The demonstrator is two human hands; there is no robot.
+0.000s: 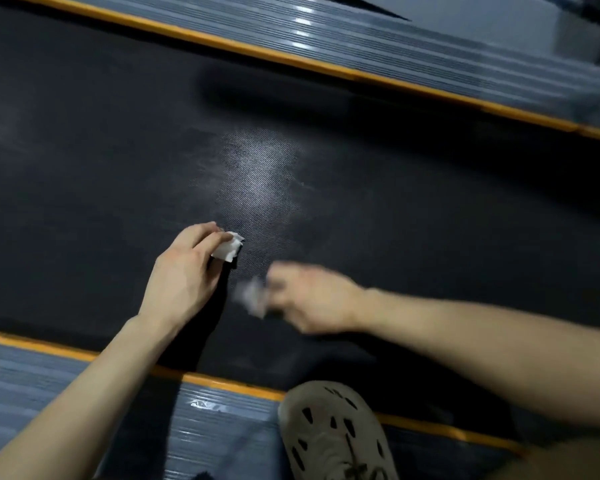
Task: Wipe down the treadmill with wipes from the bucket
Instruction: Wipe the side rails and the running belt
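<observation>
Wipe (227, 249), light and limp, best held bunched: my left hand (184, 271) pinches it, my right hand (309, 299) clutches a second wipe (253, 297).

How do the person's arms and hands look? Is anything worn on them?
The left forearm and the right forearm are bare; no sleeve is in view. The left hand shows no glove, ring or watch. The right hand is blurred by motion, but no glove or wristband shows on it.
</observation>
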